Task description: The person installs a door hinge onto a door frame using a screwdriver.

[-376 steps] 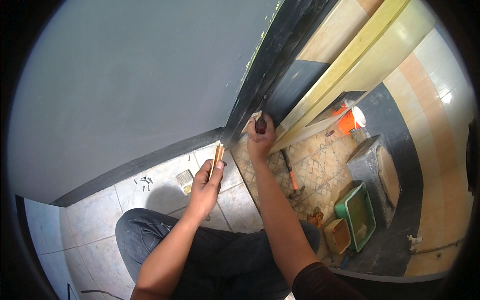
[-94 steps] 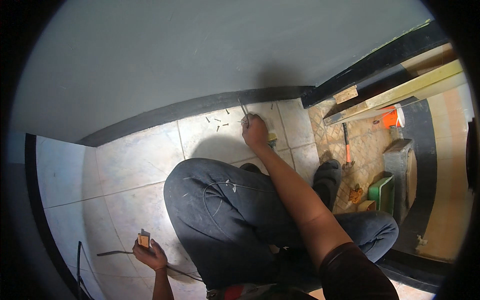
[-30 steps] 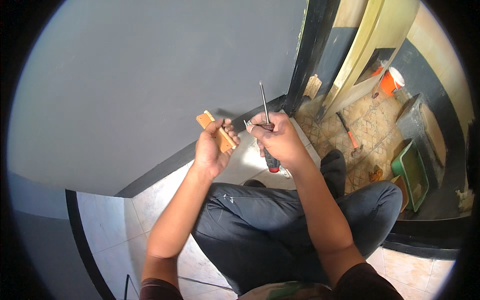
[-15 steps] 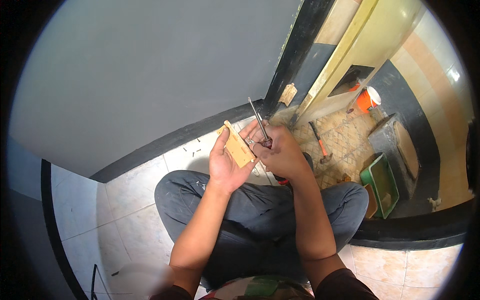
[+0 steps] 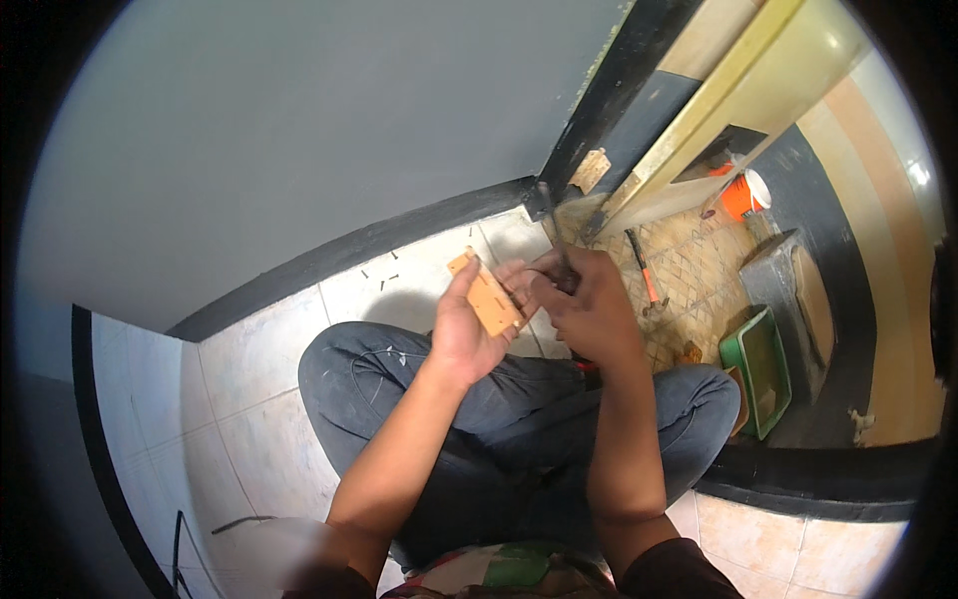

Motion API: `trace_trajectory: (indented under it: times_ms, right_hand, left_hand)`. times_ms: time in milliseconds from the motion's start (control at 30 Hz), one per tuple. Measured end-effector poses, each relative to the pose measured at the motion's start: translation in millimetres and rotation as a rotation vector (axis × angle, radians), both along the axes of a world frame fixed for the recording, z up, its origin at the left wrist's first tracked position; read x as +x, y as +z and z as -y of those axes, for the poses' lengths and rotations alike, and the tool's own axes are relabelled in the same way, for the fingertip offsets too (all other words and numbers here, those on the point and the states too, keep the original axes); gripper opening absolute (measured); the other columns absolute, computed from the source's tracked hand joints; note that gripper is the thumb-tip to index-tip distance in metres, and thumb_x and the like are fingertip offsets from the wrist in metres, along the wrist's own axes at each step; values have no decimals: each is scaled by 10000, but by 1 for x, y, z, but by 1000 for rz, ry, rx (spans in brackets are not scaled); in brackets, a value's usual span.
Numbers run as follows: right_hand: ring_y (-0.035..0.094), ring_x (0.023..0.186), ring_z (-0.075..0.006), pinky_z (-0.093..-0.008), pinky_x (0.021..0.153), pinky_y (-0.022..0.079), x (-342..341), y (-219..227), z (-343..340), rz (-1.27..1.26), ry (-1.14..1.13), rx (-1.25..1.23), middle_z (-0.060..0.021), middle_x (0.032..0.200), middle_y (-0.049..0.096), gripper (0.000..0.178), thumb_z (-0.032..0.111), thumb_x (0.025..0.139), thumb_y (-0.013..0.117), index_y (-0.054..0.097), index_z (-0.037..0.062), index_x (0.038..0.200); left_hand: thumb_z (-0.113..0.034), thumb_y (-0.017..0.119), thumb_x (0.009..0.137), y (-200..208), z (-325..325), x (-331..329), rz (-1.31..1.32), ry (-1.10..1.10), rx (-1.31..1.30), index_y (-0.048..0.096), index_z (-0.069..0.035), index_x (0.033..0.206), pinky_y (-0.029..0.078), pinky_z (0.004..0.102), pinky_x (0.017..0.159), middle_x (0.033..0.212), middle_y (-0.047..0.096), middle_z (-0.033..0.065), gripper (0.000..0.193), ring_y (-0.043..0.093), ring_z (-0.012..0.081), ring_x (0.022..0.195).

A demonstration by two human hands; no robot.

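Head view | your left hand (image 5: 465,332) pinches the orange hinge (image 5: 489,299), left of the screwdriver (image 5: 567,278) | your right hand (image 5: 591,302) wraps the blurred screwdriver | best point its tip far, clear of fingers.

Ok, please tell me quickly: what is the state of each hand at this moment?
Left hand: holding a tan hinge.
Right hand: closed around a screwdriver; blur hides whether it holds anything else.
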State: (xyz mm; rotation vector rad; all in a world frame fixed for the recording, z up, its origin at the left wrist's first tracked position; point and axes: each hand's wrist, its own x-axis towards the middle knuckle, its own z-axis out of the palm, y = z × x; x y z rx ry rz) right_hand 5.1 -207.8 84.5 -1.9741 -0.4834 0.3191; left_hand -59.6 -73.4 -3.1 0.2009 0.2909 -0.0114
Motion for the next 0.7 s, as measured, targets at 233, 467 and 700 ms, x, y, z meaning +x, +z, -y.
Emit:
trace_trajectory:
  times_ms: [233,467,700]
  right_hand:
    - [645,721,-130,-305,623,501,-37,2,24,144,-84,-362,-92,832,702,487,316,807,916,730,-52,1067]
    - [708,815,-182,-334,752,555,-71,-11,36,116,-41,-378,-147,897,751,538,287,740,955,726,-68,1074]
    - [683,629,-240,-380,624,516,-75,-16,42,142,-52,-307,-161,691,691,402,241,786,898,736,-93,940]
  left_hand:
    - [-456,453,1116,-36,39,-4,-119,-48,19,626,-66,986,503,355,778,864,601,52,446,602,207,833]
    - [-441,463,1125,-25,49,-13,-134,-90,-7,595,-77,1006,553,367,798,942,625,68,406,621,205,831]
    - [-529,451,1118,-11,51,-26,-71,-113,163,627,-76,1050,545,361,796,938,633,65,491,654,210,854]
